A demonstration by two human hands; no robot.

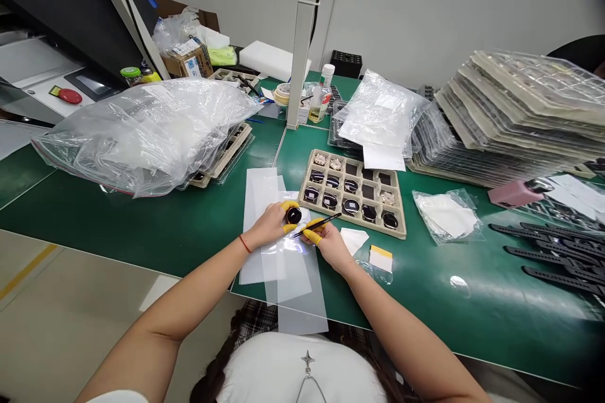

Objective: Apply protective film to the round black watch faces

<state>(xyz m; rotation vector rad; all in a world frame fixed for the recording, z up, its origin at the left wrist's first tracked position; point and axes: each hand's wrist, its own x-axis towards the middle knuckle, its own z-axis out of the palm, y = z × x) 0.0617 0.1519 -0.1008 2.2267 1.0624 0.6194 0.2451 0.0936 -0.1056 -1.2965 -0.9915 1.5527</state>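
My left hand [271, 223] pinches a small round black watch case [293, 215] between fingers in yellow finger cots. My right hand [328, 242], also with yellow cots, grips thin black tweezers [316, 225] whose tip points at the watch case. Both hands hover over translucent plastic sheets [283, 264] lying on the green table [142, 227]. Just beyond the hands sits a beige compartment tray [401, 227] with several round watch cases in its cells, some dark, some rose-gold.
A big clear plastic bag [142, 132] lies left over more trays. Stacked plastic trays [515, 113] fill the right back. Black watch straps [553, 252], a pink tool [513, 192], small bags [447, 214], a yellow-edged pad [380, 258] and a white post [302, 44] stand around.
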